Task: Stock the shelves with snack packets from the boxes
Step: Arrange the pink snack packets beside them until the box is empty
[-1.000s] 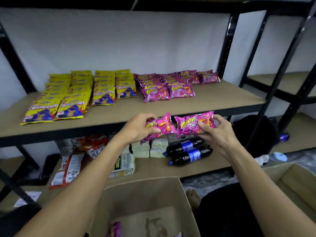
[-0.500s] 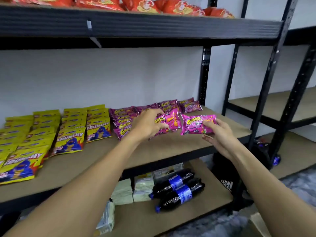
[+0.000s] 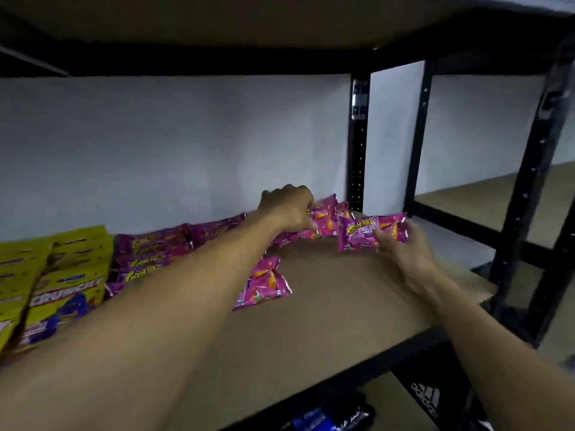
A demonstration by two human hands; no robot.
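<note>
My left hand (image 3: 287,208) reaches to the back of the wooden shelf (image 3: 342,300) and grips a pink snack packet (image 3: 325,217) beside the pink packets lying there. My right hand (image 3: 404,247) holds another pink packet (image 3: 362,231) just above the shelf, to the right of the left hand. Rows of pink packets (image 3: 155,253) lie along the back, partly hidden by my left forearm. One pink packet (image 3: 264,283) lies alone nearer the front.
Yellow Crunchy packets (image 3: 62,275) fill the shelf's left part. Black metal uprights (image 3: 359,144) stand at the right, with another shelf unit (image 3: 497,197) beyond. Dark bottles (image 3: 326,419) and a black bag (image 3: 426,396) sit below. The shelf above hangs low overhead.
Both hands moved forward and deeper over the shelf with their pink packets. The left hand now sits at the back row. The camera came closer and lower.
</note>
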